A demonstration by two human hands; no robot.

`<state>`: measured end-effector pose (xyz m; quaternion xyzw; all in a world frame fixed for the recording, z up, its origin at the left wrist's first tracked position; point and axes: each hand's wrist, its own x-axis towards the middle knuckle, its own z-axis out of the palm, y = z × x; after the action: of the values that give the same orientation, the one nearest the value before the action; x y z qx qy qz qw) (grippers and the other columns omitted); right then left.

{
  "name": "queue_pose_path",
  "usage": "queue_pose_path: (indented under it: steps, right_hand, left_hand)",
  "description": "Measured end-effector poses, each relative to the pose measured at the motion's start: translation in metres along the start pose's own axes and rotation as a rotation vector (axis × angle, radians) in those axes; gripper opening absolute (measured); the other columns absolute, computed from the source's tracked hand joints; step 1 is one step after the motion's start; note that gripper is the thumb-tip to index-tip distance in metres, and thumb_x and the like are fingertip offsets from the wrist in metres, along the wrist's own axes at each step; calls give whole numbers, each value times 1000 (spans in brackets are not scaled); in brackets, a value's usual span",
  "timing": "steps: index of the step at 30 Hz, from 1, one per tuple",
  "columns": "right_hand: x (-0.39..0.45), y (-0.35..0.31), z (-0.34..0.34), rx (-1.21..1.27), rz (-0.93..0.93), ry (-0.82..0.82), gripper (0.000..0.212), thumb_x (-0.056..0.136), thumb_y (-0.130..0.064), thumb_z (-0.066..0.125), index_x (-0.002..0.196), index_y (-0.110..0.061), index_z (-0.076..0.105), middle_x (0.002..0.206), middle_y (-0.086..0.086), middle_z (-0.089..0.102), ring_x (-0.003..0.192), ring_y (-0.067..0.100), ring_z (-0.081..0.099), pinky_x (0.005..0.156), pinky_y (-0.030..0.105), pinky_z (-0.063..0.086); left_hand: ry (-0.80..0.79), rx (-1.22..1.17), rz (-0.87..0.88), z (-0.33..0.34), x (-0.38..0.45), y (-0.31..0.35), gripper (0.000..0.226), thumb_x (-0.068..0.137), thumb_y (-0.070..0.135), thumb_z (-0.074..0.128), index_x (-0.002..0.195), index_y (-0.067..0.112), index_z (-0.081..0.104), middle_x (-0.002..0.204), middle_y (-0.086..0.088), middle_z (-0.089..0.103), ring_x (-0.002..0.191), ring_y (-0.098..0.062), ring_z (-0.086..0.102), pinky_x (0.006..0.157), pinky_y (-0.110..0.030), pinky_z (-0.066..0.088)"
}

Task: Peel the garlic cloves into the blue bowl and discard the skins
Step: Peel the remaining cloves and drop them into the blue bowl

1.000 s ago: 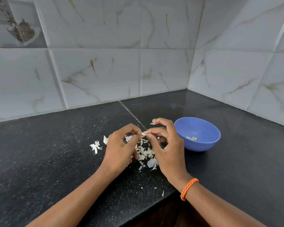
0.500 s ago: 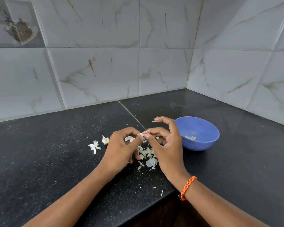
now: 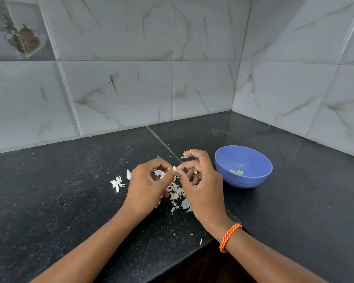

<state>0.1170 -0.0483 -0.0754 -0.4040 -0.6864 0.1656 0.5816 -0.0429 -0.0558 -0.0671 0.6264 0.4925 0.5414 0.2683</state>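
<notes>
A small garlic clove (image 3: 174, 169) was pinched between the thumb and forefinger tips of the left hand (image 3: 146, 187) and those of the right hand (image 3: 202, 185), the two sets of fingertips meeting on it above the counter. The remaining fingers of both hands were curled (a scrap of skin (image 3: 184, 154) was stuck to the raised right fingertip at 12 o'clock from the clove). Directly beneath the hands, at 6 o'clock from the clove, a pile of loose skins (image 3: 177, 194) was spread on the black countertop (image 3: 59, 190). A separate tuft of skin (image 3: 117, 183) was seen at 9 o'clock, well clear of the left hand. The blue bowl (image 3: 251, 162) was set at 3 o'clock, near the right hand, with a few pale peeled pieces (image 3: 237, 171) lying in its bottom. An orange cord bracelet (image 3: 229, 237) was worn on the right wrist.
</notes>
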Motion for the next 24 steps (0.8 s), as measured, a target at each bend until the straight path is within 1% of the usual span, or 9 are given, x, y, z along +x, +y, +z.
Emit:
queue_pose_path:
  steps: [3, 5, 8, 11, 14, 17, 19, 21, 24]
  right_hand:
    - [0, 2, -2, 37, 20, -18, 40, 96, -11, 77, 129, -27, 61, 96, -16, 76, 80, 15, 71, 67, 27, 57]
    - [0, 2, -3, 67, 42, -28, 39, 97, -15, 77, 131, -27, 62, 97, -15, 77, 83, 15, 73, 71, 32, 60]
    - [0, -1, -4, 123, 82, -28, 40, 94, -18, 82, 129, -26, 63, 94, -13, 78, 90, 12, 76, 75, 30, 62]
    - [1, -1, -4, 174, 116, -24, 40, 93, -13, 83, 126, -26, 64, 94, -11, 77, 86, 13, 75, 74, 31, 62]
    - [3, -1, -6, 333, 173, -12, 38, 94, -7, 80, 123, -25, 63, 95, -2, 78, 80, 15, 72, 73, 29, 58]
    - [5, -1, -7, 458, 202, 7, 40, 94, -3, 79, 125, -21, 61, 96, 6, 79, 89, 22, 73, 82, 29, 59]
    - [7, 0, -7, 510, 238, 3, 41, 95, -1, 77, 128, -18, 60, 97, 9, 79, 89, 21, 73, 84, 33, 60]
    - [7, 0, -7, 546, 273, -7, 42, 96, 0, 74, 131, -17, 57, 97, 11, 80, 87, 20, 73, 81, 34, 61]
    - [7, -1, -8, 551, 284, -35, 43, 98, 3, 71, 133, -15, 55, 98, 12, 81, 88, 23, 75, 77, 29, 61]
  left_hand:
    - [18, 102, 38, 0, -1, -1, 17, 99, 19, 75, 83, 24, 71, 56, 2, 65, 48, -28, 66, 52, -32, 49]
    - [35, 187, 92, 0, -1, -2, 18, 98, 21, 75, 83, 28, 69, 67, 9, 68, 49, -21, 65, 53, -35, 51]
    - [49, 342, 183, -2, -1, -1, 14, 96, 33, 76, 85, 37, 67, 89, 16, 71, 58, -13, 64, 57, -37, 54]
    - [47, 394, 221, -3, -1, 1, 11, 94, 39, 75, 87, 39, 67, 92, 19, 70, 65, -11, 64, 59, -36, 53]
    - [48, 404, 228, -3, -2, 2, 14, 93, 33, 76, 84, 37, 66, 91, 18, 69, 64, -12, 63, 59, -36, 53]
    - [85, 452, 203, -2, 0, -1, 19, 90, 30, 75, 79, 37, 62, 86, 18, 68, 62, -12, 61, 58, -38, 53]
    - [119, 483, 169, -4, 2, -3, 18, 88, 31, 75, 77, 37, 62, 85, 20, 69, 63, -10, 62, 58, -38, 54]
    - [150, 496, 134, -6, 3, -6, 18, 86, 32, 76, 76, 38, 63, 85, 20, 70, 64, -8, 63, 59, -39, 55]
    - [163, 495, 94, -8, 6, -9, 21, 85, 26, 80, 80, 38, 63, 88, 21, 70, 62, -8, 64, 59, -42, 57]
